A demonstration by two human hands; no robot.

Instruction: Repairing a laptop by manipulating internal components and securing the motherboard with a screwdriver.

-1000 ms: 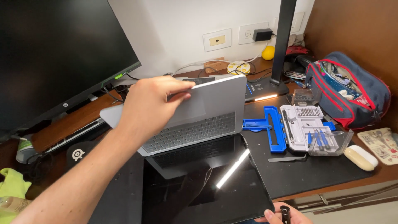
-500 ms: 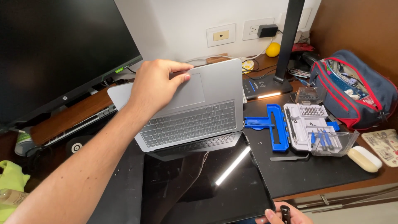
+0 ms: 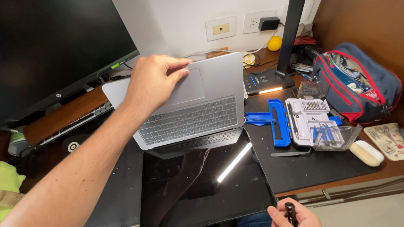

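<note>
Since the earlier frames, the silver keyboard half of the laptop (image 3: 189, 109) has tipped further up and toward me, its palm-rest edge now high at the far side. Nearest me, at the bottom edge, my right hand (image 3: 290, 216) is closed around a small dark tool (image 3: 290, 210); most of it is cut off, so I cannot tell what kind. Just beyond lies the laptop's dark glass screen (image 3: 198, 185), flat on the black mat (image 3: 320, 164) on the counter and mirroring a lamp strip. My left hand (image 3: 151, 84) reaches across it, and its grip pinches the raised far edge beside the trackpad, fingers on the key side, thumb hidden behind. I judge this a stiff, fairly heavy metal shell, smooth enough to slip, with a fragile screen and hinge; holding the rigid edge, off the glass, looks soundest. To the right sit a blue and white screwdriver bit kit (image 3: 307, 122), tweezers (image 3: 290, 153) and a cream case (image 3: 366, 153). Farther back stand a red-trimmed pouch (image 3: 362, 88), a desk lamp base (image 3: 265, 82) and a black monitor (image 3: 54, 50).
</note>
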